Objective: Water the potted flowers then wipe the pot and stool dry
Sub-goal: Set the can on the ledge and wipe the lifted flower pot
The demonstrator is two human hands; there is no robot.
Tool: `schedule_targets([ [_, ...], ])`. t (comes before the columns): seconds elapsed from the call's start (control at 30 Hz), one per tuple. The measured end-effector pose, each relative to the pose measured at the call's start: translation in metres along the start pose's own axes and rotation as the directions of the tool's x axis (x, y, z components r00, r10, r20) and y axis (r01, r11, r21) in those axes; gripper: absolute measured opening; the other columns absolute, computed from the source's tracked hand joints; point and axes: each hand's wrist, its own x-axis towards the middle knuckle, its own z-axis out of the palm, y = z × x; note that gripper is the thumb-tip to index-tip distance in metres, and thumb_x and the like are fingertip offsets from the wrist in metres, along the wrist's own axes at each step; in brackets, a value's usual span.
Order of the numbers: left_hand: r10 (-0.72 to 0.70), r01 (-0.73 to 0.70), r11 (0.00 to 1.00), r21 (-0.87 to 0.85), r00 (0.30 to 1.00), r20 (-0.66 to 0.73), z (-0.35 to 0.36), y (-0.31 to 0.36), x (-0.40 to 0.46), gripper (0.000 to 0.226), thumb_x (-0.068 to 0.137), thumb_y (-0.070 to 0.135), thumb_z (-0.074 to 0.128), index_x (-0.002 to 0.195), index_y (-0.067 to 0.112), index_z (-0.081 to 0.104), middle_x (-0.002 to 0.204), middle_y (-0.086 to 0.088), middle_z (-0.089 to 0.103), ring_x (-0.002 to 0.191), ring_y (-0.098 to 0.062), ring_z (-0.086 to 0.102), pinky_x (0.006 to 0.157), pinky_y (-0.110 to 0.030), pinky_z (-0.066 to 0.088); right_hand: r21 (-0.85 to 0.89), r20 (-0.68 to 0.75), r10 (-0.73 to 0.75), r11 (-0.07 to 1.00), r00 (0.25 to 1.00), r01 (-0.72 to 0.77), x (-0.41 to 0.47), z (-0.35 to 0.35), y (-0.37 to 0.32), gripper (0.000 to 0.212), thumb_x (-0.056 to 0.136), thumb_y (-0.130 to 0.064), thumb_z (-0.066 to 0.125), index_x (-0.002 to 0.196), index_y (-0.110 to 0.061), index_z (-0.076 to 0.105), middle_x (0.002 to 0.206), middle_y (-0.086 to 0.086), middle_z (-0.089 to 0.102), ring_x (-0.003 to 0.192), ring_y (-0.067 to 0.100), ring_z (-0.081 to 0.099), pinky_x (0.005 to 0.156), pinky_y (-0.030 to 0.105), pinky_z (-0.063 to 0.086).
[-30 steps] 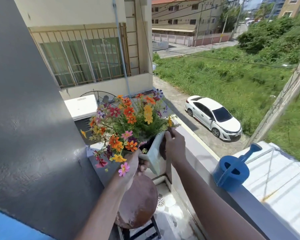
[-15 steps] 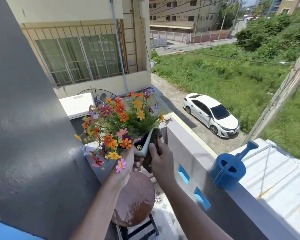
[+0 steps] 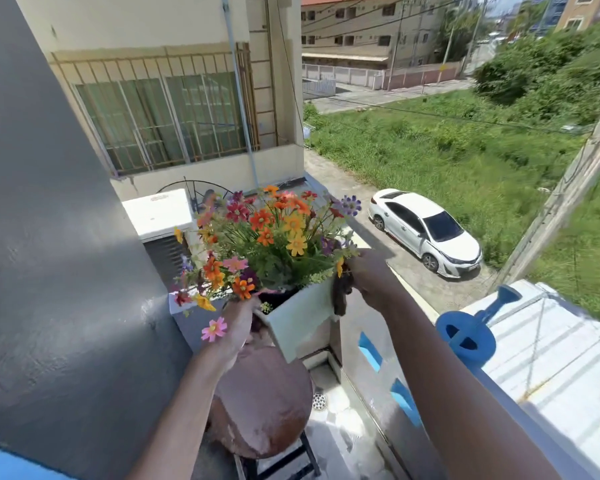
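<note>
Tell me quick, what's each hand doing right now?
Left hand: closed on the near corner of the flower pot, holding it up above the stool.
Right hand: closed on a dark cloth against the pot's side.

A single head-worn wide-angle camera is looking forward and down from a balcony, sitting close above the person's two outstretched forearms, with the round brown wooden stool [image 3: 264,407] near below and a white parked sedan [image 3: 426,233] lying far down on the street beyond.
</note>
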Motion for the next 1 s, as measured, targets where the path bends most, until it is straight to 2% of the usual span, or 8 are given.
schedule_targets([
  [0.13,0.038,-0.036,0.998,0.057,0.999,-0.030,-0.015,0.002,0.017,0.034,0.094,0.019,0.043,0.064,0.004,0.047,0.049,-0.015,0.046,0.020,-0.009,0.024,0.037,-0.007,0.018,-0.121,0.101,0.060,0.992,0.993,-0.048,0.010,-0.003,0.010,0.009,0.080,-0.010,0.054,0.090,-0.010,0.053,0.086,0.013,0.040,0.072,0.025,0.033,0.057,0.035,0.023],
  [0.3,0.040,-0.041,0.994,0.099,0.999,0.012,-0.028,-0.003,0.031,0.028,0.094,0.023,0.043,0.104,0.001,0.056,0.042,-0.011,0.046,0.025,-0.012,0.024,0.036,-0.012,0.018,-0.066,0.173,0.063,0.996,0.983,-0.052,0.007,0.001,0.003,0.012,0.080,-0.010,0.055,0.092,-0.012,0.056,0.085,0.012,0.043,0.073,0.024,0.031,0.059,0.044,0.016],
  [0.43,0.121,-0.124,0.986,0.111,0.992,0.037,-0.030,-0.002,0.029,0.030,0.091,0.028,0.049,0.079,0.009,0.068,0.046,-0.014,0.046,0.030,-0.014,0.025,0.040,-0.017,0.019,0.006,0.216,0.054,0.998,0.975,-0.056,0.018,0.002,0.021,0.025,0.072,-0.014,0.068,0.094,-0.016,0.057,0.091,0.009,0.043,0.082,0.023,0.035,0.064,0.044,0.020],
  [0.6,0.110,-0.102,0.992,0.070,0.986,-0.122,-0.028,-0.003,0.035,0.029,0.092,0.033,0.043,0.092,0.019,0.068,0.038,-0.007,0.049,0.029,-0.015,0.035,0.043,-0.024,0.025,0.153,0.089,-0.002,0.988,0.996,-0.011,-0.010,0.015,0.005,0.028,0.079,-0.008,0.074,0.065,-0.010,0.050,0.056,0.000,0.024,0.054,0.013,0.022,0.058,0.038,0.012],
  [0.7,0.207,-0.210,0.978,0.018,0.940,-0.270,-0.023,-0.002,0.037,0.037,0.093,0.031,0.042,0.072,0.014,0.068,0.038,-0.006,0.047,0.030,-0.017,0.038,0.047,-0.030,0.027,0.250,-0.030,0.055,0.967,0.998,-0.046,-0.014,0.025,0.016,0.048,0.080,0.001,0.066,0.042,-0.019,0.045,0.051,-0.002,0.029,0.053,0.014,0.026,0.053,0.037,0.013],
  [0.8,0.186,-0.232,0.970,-0.066,0.893,-0.409,-0.010,-0.018,0.032,0.046,0.083,0.044,0.043,0.052,0.013,0.057,0.048,-0.008,0.053,0.047,-0.024,0.043,0.054,-0.038,0.033,0.386,-0.153,0.140,0.920,0.978,-0.071,-0.020,0.037,0.021,0.055,0.087,0.011,0.058,0.043,-0.018,0.043,0.040,-0.008,0.030,0.047,0.015,0.026,0.046,0.025,0.019],
  [0.93,0.094,-0.112,0.991,-0.079,0.974,-0.204,0.023,-0.028,0.016,0.054,0.088,0.052,0.043,0.061,0.007,0.059,0.051,-0.008,0.058,0.045,-0.022,0.043,0.050,-0.031,0.034,0.390,-0.258,0.142,0.920,0.956,-0.032,-0.034,0.051,0.017,0.029,0.088,0.006,0.057,0.061,-0.002,0.055,0.033,-0.007,0.034,0.030,0.015,0.035,0.039,0.019,0.027],
  [1.0,0.046,-0.062,0.992,-0.108,0.989,-0.141,0.036,-0.020,0.011,0.058,0.090,0.049,0.044,0.066,-0.001,0.062,0.043,-0.004,0.055,0.037,-0.017,0.039,0.041,-0.023,0.031,0.335,-0.261,0.108,0.942,0.959,-0.015,-0.039,0.062,0.019,0.019,0.078,-0.006,0.063,0.062,0.002,0.059,0.036,0.004,0.037,0.035,0.021,0.045,0.038,0.028,0.034],
])
